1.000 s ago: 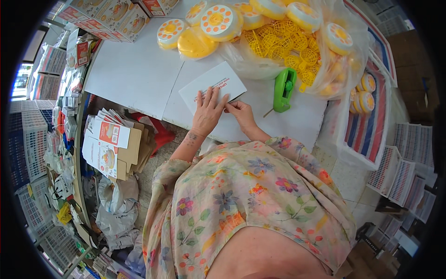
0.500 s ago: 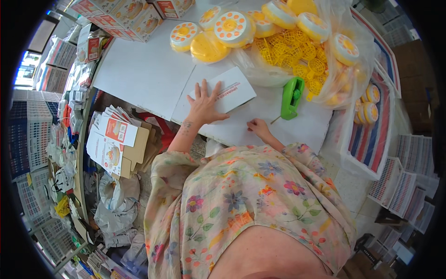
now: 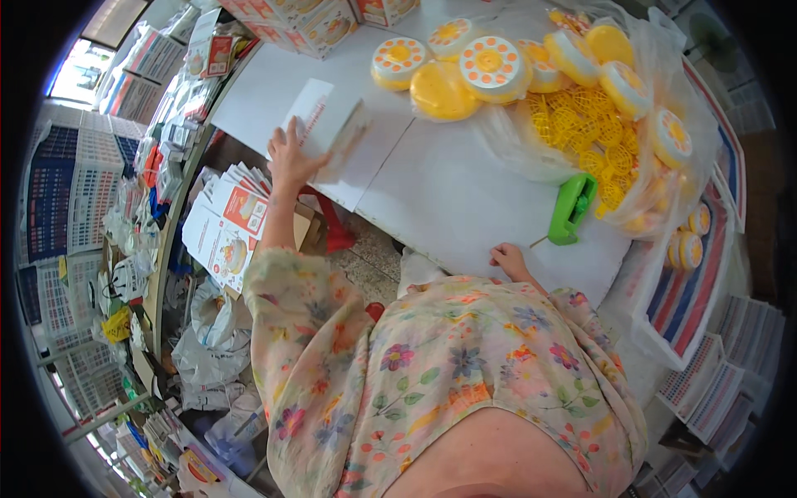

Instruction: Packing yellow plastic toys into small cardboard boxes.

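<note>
My left hand [image 3: 292, 158] grips the near end of a white cardboard box [image 3: 322, 109] at the left part of the white table, thumb along its right side and fingers over its top. The box is smeared by motion on its right. My right hand [image 3: 508, 259] rests at the table's front edge with its fingers curled in; nothing shows in them. Closest to it is a green tape dispenser [image 3: 571, 209], with a thin brown strip [image 3: 539, 242] sticking out toward the hand.
Round yellow-and-white toys [image 3: 491, 68] and yellow plastic baskets [image 3: 581, 129] spill from a clear bag [image 3: 677, 75] at the far right. Printed boxes [image 3: 320, 26] are stacked at the back left. Flat cartons [image 3: 222, 236] stand below the table's left edge. A striped crate [image 3: 689, 290] stands right.
My left hand has carried the white box leftward across the table, from beside the tape dispenser to near the left edge. My right hand stays by the front edge. The view has shifted left.
</note>
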The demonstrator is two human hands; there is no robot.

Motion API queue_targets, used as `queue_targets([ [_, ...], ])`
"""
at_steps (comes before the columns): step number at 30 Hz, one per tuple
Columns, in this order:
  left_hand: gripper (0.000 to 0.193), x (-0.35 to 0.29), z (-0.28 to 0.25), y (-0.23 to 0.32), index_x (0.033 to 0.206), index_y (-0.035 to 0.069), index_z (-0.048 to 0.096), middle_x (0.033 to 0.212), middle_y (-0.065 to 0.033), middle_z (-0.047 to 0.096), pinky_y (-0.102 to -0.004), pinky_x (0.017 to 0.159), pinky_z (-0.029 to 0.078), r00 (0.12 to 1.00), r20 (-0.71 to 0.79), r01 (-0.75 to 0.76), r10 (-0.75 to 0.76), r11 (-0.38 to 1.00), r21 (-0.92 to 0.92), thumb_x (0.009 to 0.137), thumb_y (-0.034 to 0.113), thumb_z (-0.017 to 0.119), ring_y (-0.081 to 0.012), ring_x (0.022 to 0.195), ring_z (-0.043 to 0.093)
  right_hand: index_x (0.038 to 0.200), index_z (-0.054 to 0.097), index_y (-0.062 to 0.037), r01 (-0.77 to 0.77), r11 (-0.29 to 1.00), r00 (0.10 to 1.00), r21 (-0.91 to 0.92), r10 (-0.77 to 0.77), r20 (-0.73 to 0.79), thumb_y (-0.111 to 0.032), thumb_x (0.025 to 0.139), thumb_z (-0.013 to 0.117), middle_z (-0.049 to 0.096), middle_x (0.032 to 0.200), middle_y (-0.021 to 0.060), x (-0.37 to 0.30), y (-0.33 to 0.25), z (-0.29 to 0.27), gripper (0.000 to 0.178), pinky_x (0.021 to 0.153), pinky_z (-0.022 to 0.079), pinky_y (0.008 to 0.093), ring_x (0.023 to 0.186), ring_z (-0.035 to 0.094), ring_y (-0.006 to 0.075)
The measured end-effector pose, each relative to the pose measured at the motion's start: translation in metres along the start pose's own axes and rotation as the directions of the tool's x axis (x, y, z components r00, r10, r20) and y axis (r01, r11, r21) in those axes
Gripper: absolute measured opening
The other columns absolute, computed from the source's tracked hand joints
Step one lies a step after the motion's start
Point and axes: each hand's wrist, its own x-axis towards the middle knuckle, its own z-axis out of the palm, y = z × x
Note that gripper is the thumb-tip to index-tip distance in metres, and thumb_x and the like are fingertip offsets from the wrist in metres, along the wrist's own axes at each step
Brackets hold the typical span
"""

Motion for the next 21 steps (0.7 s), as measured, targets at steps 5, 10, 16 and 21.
queue_targets([
  [5,0.091,0.026,0.056,-0.067,0.155,0.020,0.020,0.157,-0.0283,0.016,-0.0556,0.114,0.020,0.996,0.047,0.066,-0.080,0.967,0.247,0.084,0.062,0.059,-0.0475,0.145,0.012,0.088,0.065,0.0015,0.002,0.991,0.999,-0.132,-0.009,-0.047,-0.021,0.089,0.062,0.068,0.067,0.0092,0.004,0.000,0.010,0.023,0.055,0.050,0.0294,0.058,0.064,0.0145],
  [10,0.092,0.004,0.102,-0.125,0.155,0.016,0.019,0.157,-0.0288,0.015,-0.0626,0.112,0.016,0.936,-0.353,-0.079,-0.010,0.968,-0.238,0.086,0.057,0.061,-0.0440,0.147,0.009,0.086,0.063,0.0005,-0.021,0.978,0.997,-0.208,0.005,-0.074,-0.020,0.089,0.063,0.063,0.064,0.0060,0.013,-0.002,0.012,0.021,0.050,0.046,0.0289,0.053,0.059,0.0127],
  [16,0.088,-0.114,0.128,-0.149,0.153,0.017,0.021,0.156,-0.0269,0.016,-0.0688,0.107,0.020,0.914,0.118,0.383,-0.388,0.922,0.065,0.084,0.039,0.070,-0.0494,0.144,0.011,0.083,0.061,-0.0004,-0.094,0.969,0.990,-0.228,0.065,-0.128,-0.020,0.089,0.063,0.059,0.061,0.0045,0.015,-0.011,0.016,0.020,0.048,0.044,0.0284,0.050,0.056,0.0121],
  [21,0.086,-0.134,0.134,-0.170,0.154,0.024,0.018,0.156,-0.0248,0.017,-0.0729,0.098,0.031,0.874,0.315,0.244,-0.370,0.894,0.375,0.084,0.028,0.068,-0.0518,0.141,0.018,0.082,0.061,-0.0008,-0.122,0.960,0.986,-0.253,0.089,-0.139,-0.020,0.088,0.063,0.059,0.060,0.0052,0.016,-0.015,0.021,0.020,0.048,0.044,0.0290,0.049,0.056,0.0132],
])
